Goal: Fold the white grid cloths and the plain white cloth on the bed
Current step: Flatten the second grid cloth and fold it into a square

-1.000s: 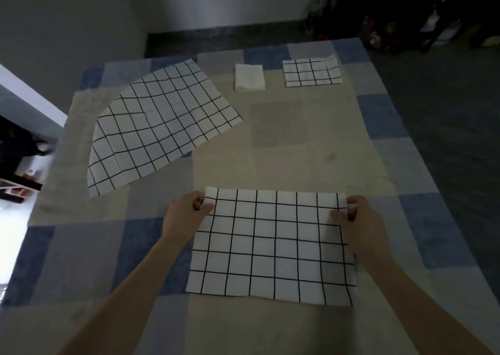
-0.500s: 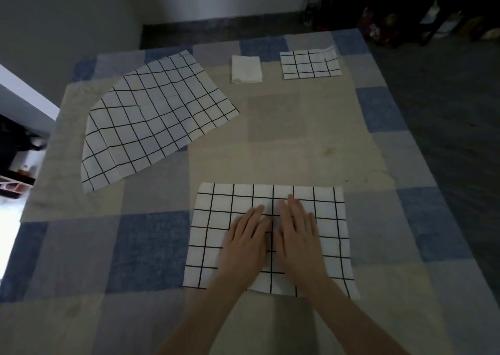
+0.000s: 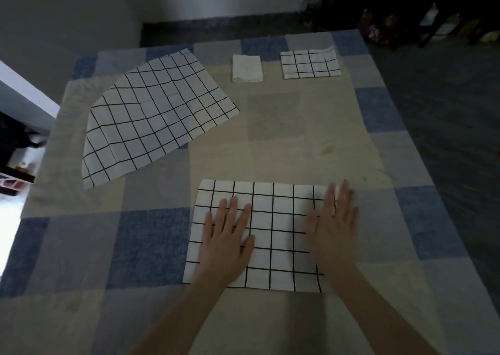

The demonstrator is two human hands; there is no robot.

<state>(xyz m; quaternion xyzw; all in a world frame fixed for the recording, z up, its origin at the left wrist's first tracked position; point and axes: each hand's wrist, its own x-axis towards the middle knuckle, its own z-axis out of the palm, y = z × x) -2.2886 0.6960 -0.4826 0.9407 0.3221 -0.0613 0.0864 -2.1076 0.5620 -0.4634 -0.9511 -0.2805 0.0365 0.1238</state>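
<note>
A folded white grid cloth (image 3: 276,219) lies flat on the bed in front of me. My left hand (image 3: 227,241) rests palm down on its left part, fingers spread. Over the cloth's right edge my right hand (image 3: 332,227) lies flat too, slightly blurred. A larger unfolded grid cloth (image 3: 151,116) is spread at the far left. At the far edge sit a small folded plain white cloth (image 3: 246,68) and a small folded grid cloth (image 3: 309,64).
The bed carries a blue, grey and beige checked cover (image 3: 270,127). Dark floor (image 3: 446,97) runs along the right side, with dark furniture and clutter at the back right. A wall stands beyond the bed's far edge.
Both hands let go of the cloth's far corners, pressed flat at its middle, then slid apart: left hand leftward, right hand to the right edge.
</note>
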